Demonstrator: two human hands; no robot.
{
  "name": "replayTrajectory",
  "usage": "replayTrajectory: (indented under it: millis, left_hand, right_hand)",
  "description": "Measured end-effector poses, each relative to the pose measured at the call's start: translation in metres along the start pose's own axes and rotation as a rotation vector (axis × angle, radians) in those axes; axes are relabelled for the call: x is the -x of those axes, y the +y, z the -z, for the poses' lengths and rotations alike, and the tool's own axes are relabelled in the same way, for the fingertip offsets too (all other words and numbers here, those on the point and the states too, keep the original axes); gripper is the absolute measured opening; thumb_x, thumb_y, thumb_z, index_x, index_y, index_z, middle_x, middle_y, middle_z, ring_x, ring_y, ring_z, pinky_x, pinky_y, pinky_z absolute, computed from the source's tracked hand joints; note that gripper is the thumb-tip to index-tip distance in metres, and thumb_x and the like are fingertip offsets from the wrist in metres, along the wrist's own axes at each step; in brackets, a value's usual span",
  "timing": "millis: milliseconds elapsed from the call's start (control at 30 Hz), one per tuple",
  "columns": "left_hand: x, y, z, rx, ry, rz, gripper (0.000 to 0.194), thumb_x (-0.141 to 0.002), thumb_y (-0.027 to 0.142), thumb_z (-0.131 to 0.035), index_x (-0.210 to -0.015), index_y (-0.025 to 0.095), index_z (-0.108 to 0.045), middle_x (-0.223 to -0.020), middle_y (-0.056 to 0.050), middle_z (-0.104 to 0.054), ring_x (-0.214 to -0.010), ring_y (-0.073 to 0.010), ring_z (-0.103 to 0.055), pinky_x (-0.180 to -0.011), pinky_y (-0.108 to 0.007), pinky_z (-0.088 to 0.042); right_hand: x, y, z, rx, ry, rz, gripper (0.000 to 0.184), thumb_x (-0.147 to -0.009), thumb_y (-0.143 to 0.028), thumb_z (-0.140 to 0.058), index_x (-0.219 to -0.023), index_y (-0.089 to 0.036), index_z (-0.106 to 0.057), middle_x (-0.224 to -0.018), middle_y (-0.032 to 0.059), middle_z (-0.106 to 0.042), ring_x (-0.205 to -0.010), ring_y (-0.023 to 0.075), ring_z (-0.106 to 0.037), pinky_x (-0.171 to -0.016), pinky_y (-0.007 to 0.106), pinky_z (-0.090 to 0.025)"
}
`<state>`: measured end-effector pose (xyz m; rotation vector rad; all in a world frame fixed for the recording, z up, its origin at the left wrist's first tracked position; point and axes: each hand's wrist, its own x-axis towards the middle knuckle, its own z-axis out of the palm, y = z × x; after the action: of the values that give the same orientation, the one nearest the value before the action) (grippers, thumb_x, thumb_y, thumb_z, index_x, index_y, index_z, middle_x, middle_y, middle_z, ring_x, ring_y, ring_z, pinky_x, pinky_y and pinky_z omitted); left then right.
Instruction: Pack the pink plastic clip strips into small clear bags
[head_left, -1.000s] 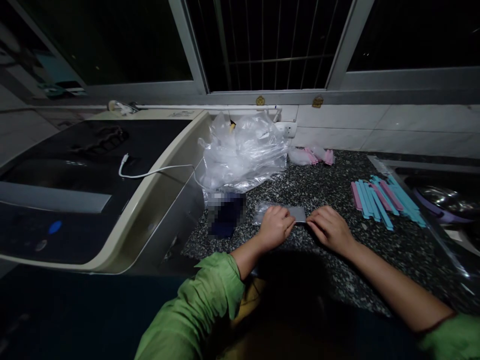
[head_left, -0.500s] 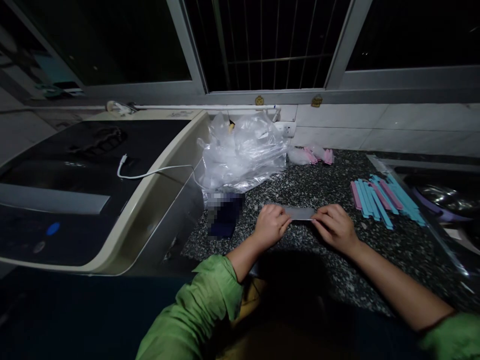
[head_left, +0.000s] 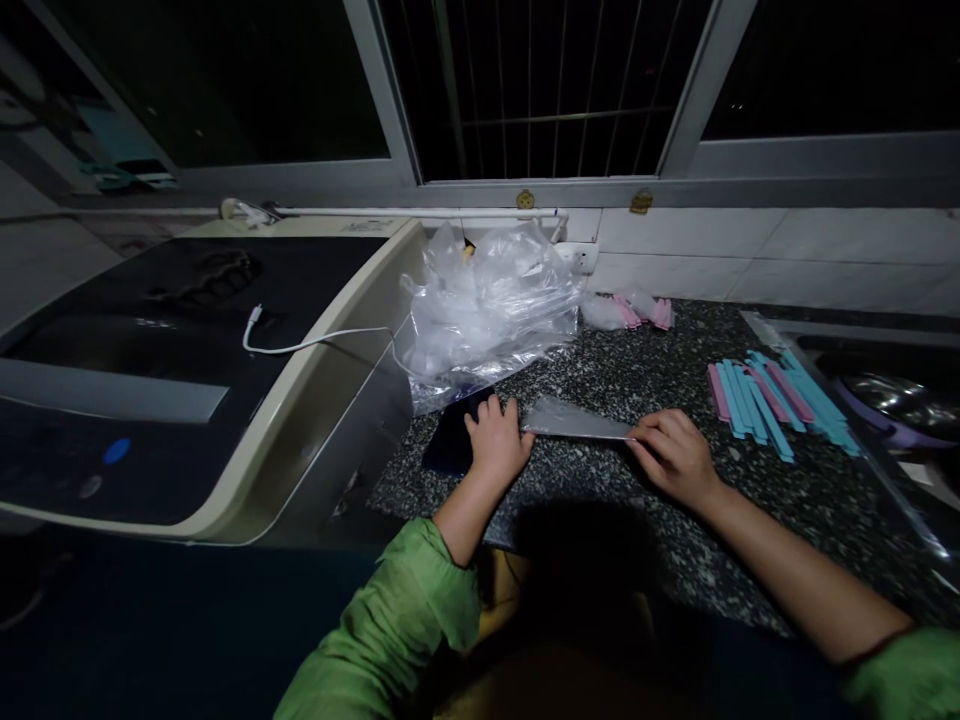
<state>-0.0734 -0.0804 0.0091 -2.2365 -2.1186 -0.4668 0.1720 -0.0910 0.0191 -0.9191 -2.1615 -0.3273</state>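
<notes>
A small clear plastic bag (head_left: 574,418) lies stretched out just over the speckled counter between my hands. My right hand (head_left: 673,455) pinches its right end between thumb and fingertips. At the bag's left end, my left hand (head_left: 496,437) has its fingers apart, the thumb close to or touching the bag's corner; I cannot tell which. Under and left of that hand is a flat dark blue object (head_left: 448,437), partly covered by the fingers.
A heap of clear plastic bags (head_left: 495,300) stands by a washing machine (head_left: 300,300) with a white cable (head_left: 322,340) on it. Blue and pink strips (head_left: 750,400) lie to the right, beside a sink (head_left: 795,330). Bagged pink pieces (head_left: 634,310) lie near the wall.
My left hand has moved left along the bag from its middle to its left end, and its fingers have spread. My right hand still pinches the right end, having shifted slightly right.
</notes>
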Motion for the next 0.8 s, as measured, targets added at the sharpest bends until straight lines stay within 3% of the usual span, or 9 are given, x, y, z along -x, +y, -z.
replayTrajectory:
  millis: [133,233,300,400,533,700,800]
  left_hand:
    - [0.002,0.008,-0.007,0.159,0.043,-0.244,0.049,-0.077,0.035,-0.054,-0.121,0.014,-0.048,-0.124,-0.016,-0.047,-0.115,-0.0295,-0.041,-0.101,-0.051,-0.03]
    - [0.006,0.015,-0.011,0.348,-0.003,-0.466,0.045,-0.077,0.039,-0.056,-0.116,0.016,-0.053,-0.12,-0.012,-0.051,-0.113,-0.0248,-0.044,-0.098,-0.041,-0.036]
    - [0.007,0.017,-0.011,0.392,-0.031,-0.519,0.036,-0.078,0.038,-0.055,-0.109,0.019,-0.058,-0.115,-0.01,-0.054,-0.109,-0.023,-0.047,-0.097,-0.04,-0.037]
    - [0.007,0.015,-0.007,0.31,-0.003,-0.401,0.029,-0.08,0.036,-0.052,-0.102,0.021,-0.061,-0.113,-0.009,-0.056,-0.109,-0.0237,-0.047,-0.102,-0.045,-0.03]
    - [0.003,0.006,0.0,0.099,0.027,-0.022,0.05,-0.077,0.039,-0.054,-0.122,0.018,-0.048,-0.128,-0.015,-0.046,-0.117,-0.031,-0.041,-0.099,-0.055,-0.028]
    - [-0.003,-0.012,0.013,-0.02,0.054,0.059,0.048,-0.081,0.04,-0.047,-0.122,0.016,-0.047,-0.131,-0.016,-0.044,-0.117,-0.0298,-0.041,-0.097,-0.048,-0.034]
    - [-0.005,-0.03,0.021,-0.116,0.027,0.2,0.047,-0.079,0.043,-0.049,-0.117,0.015,-0.05,-0.131,-0.018,-0.043,-0.115,-0.0338,-0.042,-0.092,-0.05,-0.038]
  right_hand:
    - [-0.001,0.0,0.0,-0.004,0.018,0.008,0.008,-0.078,-0.012,-0.057,-0.08,-0.02,-0.058,-0.074,0.0042,-0.057,-0.072,0.0163,-0.049,-0.064,0.03,-0.043]
    - [-0.002,0.001,0.001,0.003,0.018,0.011,0.008,-0.077,-0.012,-0.057,-0.081,-0.02,-0.058,-0.074,0.004,-0.056,-0.072,0.0165,-0.049,-0.064,0.031,-0.043]
    - [-0.002,0.001,0.002,-0.001,0.023,0.002,0.009,-0.077,-0.012,-0.057,-0.081,-0.02,-0.058,-0.074,0.0038,-0.056,-0.072,0.0166,-0.05,-0.064,0.031,-0.042]
    - [-0.002,0.001,0.003,-0.018,0.032,-0.019,0.009,-0.077,-0.013,-0.057,-0.08,-0.021,-0.059,-0.073,0.0035,-0.056,-0.072,0.0167,-0.05,-0.063,0.03,-0.042]
    - [-0.002,0.001,0.003,-0.034,0.017,-0.032,0.007,-0.077,-0.014,-0.057,-0.079,-0.021,-0.06,-0.072,0.0033,-0.057,-0.071,0.0163,-0.05,-0.063,0.03,-0.041]
    - [-0.001,0.002,0.003,-0.043,0.009,-0.037,0.007,-0.077,-0.015,-0.056,-0.079,-0.021,-0.06,-0.073,0.0034,-0.057,-0.071,0.0162,-0.05,-0.064,0.03,-0.041]
    - [0.0,0.003,0.003,-0.039,0.013,-0.029,0.007,-0.077,-0.015,-0.056,-0.08,-0.021,-0.06,-0.073,0.0036,-0.057,-0.07,0.0165,-0.05,-0.063,0.031,-0.042]
